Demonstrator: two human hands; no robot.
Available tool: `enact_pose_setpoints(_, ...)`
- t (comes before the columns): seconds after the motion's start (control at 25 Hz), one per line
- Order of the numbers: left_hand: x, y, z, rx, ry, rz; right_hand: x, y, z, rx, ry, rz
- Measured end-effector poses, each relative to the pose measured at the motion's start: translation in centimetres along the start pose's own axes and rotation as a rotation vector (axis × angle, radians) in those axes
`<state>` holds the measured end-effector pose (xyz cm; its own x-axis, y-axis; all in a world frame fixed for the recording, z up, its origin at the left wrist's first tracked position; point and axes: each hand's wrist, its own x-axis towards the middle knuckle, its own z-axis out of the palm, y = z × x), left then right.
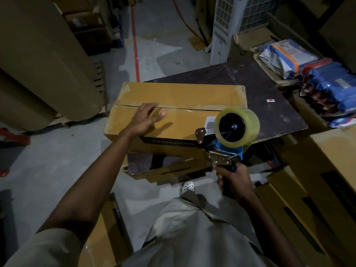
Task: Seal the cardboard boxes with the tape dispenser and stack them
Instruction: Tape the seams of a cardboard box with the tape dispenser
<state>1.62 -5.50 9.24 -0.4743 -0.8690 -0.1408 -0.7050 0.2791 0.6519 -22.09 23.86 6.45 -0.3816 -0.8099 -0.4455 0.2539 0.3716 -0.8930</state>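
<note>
My left hand (pixel 148 117) lies flat and open on the box (pixel 179 112), its seam looks taped; my right hand (pixel 234 179) grips the tape dispenser (pixel 229 135); stacking remains.

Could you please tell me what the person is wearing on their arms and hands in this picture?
Both hands, the left hand and the right hand, are bare, with no gloves, rings or watch visible. The forearms are uncovered; a short, light beige sleeve shows on the left upper arm.

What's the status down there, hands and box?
Left hand flat on cardboard box, over the seam. Right hand gripping tape dispenser, off the box's right end. Nothing in the way.
</note>
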Motion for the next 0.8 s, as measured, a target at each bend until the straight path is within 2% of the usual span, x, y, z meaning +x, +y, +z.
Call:
enact_pose_setpoints(0.08,0.7,-2.1,-1.5,0.163,0.122,-0.109,0.1,0.0,0.4,-0.006,-0.004,-0.004)
enact_pose_setpoints(0.16,0.7,-5.5,-2.2,0.343,0.163,-0.246,0.1,-0.1,0.8,-0.026,-0.014,-0.001)
enact_pose_setpoints(0.24,0.3,-7.6,-1.8,0.401,0.216,-0.320,0.0,-0.2,1.2,-0.029,-0.031,0.008)
enact_pose_setpoints(0.36,0.4,-7.2,-1.7,0.336,0.299,-0.350,-0.1,-0.3,1.5,-0.030,-0.035,0.028)
enact_pose_setpoints(0.48,1.1,-6.9,-2.6,0.257,0.382,-0.482,-0.4,-0.1,1.2,-0.016,-0.043,0.036)
enact_pose_setpoints(0.6,1.3,-7.7,-4.2,0.161,0.376,-0.491,-0.8,-0.1,1.1,-0.037,-0.046,0.040)
enact_pose_setpoints(0.68,3.9,-13.1,-4.5,-0.035,0.334,-0.535,-0.9,-0.3,1.2,-0.040,-0.051,0.033)
enact_pose_setpoints(0.72,6.0,-16.8,-4.5,-0.140,0.320,-0.619,-0.9,-0.4,1.3,-0.041,-0.054,0.022)
enact_pose_setpoints(0.8,7.3,-16.9,-4.6,-0.089,0.337,-0.746,-0.7,-0.4,1.2,-0.041,-0.056,-0.004)
